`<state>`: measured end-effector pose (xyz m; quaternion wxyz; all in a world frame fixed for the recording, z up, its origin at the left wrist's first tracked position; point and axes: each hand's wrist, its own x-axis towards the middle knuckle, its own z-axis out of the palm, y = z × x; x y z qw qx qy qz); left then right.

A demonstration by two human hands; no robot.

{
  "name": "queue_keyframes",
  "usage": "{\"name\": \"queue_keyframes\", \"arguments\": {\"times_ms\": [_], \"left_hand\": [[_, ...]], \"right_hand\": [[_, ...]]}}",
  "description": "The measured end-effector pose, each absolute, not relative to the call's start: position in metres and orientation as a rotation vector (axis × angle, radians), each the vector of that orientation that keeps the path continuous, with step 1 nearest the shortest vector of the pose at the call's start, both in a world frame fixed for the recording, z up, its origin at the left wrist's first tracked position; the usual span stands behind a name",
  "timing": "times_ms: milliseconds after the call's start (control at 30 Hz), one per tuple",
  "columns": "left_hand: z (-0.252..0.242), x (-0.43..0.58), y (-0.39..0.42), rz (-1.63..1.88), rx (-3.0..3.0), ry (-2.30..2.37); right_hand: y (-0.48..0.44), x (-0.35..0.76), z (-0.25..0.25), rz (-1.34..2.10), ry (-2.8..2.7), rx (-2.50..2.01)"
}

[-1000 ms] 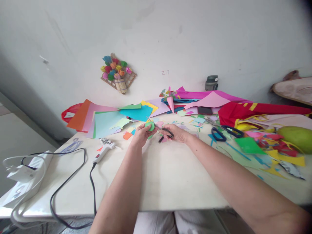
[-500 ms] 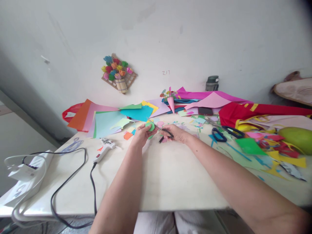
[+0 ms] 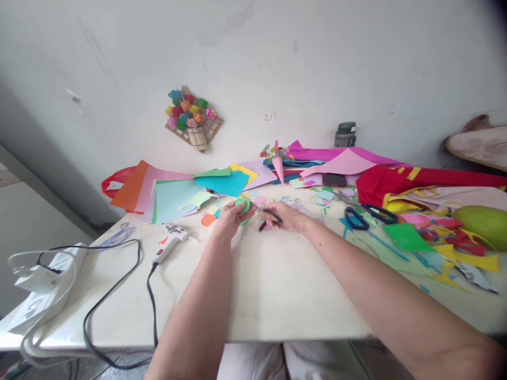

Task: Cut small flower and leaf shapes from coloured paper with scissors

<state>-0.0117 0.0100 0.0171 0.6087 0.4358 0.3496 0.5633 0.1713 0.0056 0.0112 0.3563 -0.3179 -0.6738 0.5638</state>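
My left hand (image 3: 229, 217) pinches a small rounded piece of green paper (image 3: 243, 205) over the middle of the table. Dark-handled scissors (image 3: 272, 215) are in my right hand (image 3: 288, 216), its fingers wrapped about the handles. Their blades point up and left and meet the edge of the green paper; the exact cut is too small to make out. Small coloured paper scraps (image 3: 293, 205) lie just beyond both hands.
A glue gun (image 3: 170, 245) and a power strip (image 3: 59, 285) with trailing cords lie left. Coloured sheets (image 3: 174, 198) are at the back left. Second scissors (image 3: 368, 214), a red cloth (image 3: 380, 184) and a green fruit-like object (image 3: 481, 227) are right. A pink paper cone with flowers (image 3: 278, 169) stands behind.
The green paper has turned slightly in my left hand against the scissors. Both hands stay in nearly the same place, and the rest of the table looks the same.
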Motion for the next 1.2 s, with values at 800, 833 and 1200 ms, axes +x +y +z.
{"name": "queue_keyframes", "arguments": {"times_ms": [800, 833, 1200], "left_hand": [[0.02, -0.02, 0.016, 1.363, 0.817, 0.839], [0.02, -0.021, 0.016, 1.369, 0.813, 0.834], [0.013, -0.022, 0.015, 1.347, 1.076, 0.814]], "right_hand": [[-0.004, 0.174, 0.023, 1.459, -1.649, -0.947], [-0.005, 0.175, 0.024, 1.456, -1.635, -0.941], [0.008, 0.181, 0.028, 1.213, -1.293, -1.025]]}}
